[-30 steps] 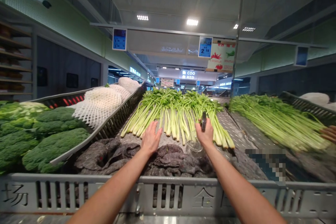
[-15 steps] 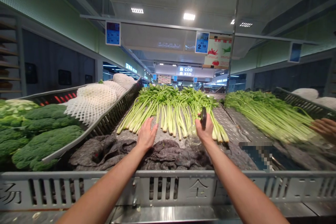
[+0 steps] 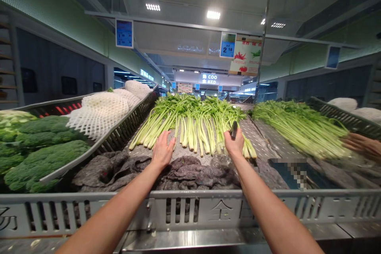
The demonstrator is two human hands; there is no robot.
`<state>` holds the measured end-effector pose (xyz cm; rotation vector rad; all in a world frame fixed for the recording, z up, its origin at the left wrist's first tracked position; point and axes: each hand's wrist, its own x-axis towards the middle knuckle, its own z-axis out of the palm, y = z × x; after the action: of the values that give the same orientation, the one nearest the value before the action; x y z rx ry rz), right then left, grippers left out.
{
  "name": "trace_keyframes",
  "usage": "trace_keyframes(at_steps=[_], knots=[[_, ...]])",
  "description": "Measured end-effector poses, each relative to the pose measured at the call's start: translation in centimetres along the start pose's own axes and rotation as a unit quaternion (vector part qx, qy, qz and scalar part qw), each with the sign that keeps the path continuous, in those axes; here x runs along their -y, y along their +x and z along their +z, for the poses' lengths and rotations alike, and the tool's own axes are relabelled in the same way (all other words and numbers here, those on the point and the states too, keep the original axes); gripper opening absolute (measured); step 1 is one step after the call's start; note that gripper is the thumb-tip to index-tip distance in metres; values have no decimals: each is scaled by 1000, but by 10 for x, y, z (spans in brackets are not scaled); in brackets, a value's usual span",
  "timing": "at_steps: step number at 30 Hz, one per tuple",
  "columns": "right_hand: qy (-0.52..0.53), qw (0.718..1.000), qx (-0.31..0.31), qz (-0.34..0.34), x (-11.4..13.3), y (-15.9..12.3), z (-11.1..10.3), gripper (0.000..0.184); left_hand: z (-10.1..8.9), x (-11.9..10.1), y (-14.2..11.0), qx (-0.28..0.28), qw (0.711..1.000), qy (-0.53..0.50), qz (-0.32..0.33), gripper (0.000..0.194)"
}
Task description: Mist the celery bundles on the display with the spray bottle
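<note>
Left hand [image 3: 162, 151] loosely spread near the celery [image 3: 195, 131] ends on the textured tray [image 3: 252, 130], contact unclear; right hand [image 3: 234, 143] gripping a black handle [image 3: 234, 128], clear container [image 3: 220, 160] below — best keep that wrist steady, container off the stalks.

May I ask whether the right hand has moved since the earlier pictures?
Yes, the right hand has shifted to the right, judged against the lettered grey panel.

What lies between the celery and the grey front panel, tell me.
Head view: patterned metal, then crumpled dark cloth; left arm, right arm and a clear object also show there.
</note>
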<state>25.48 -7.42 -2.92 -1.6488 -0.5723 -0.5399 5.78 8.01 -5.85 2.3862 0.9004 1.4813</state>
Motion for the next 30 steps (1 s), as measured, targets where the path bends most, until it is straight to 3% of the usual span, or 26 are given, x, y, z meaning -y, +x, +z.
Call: trace_keyframes(at_steps=[6, 13, 18, 23, 30], knots=[[14, 991, -128, -31, -4, 7, -6, 43, 1, 0, 0, -7, 1000, -3, 3, 43], [-21, 998, 14, 63, -15, 11, 1, 18, 3, 2, 0, -26, 1000, -6, 16, 40], [-7, 1000, -6, 9, -6, 2, -1, 21, 1, -1, -1, -23, 1000, -7, 4, 39], [0, 997, -66, -34, 0, -1, -4, 37, 0, -2, -2, -29, 999, -12, 3, 39], [-22, 997, -51, -50, -4, 1, -2, 35, 1, -2, -2, -31, 999, -7, 1, 40]])
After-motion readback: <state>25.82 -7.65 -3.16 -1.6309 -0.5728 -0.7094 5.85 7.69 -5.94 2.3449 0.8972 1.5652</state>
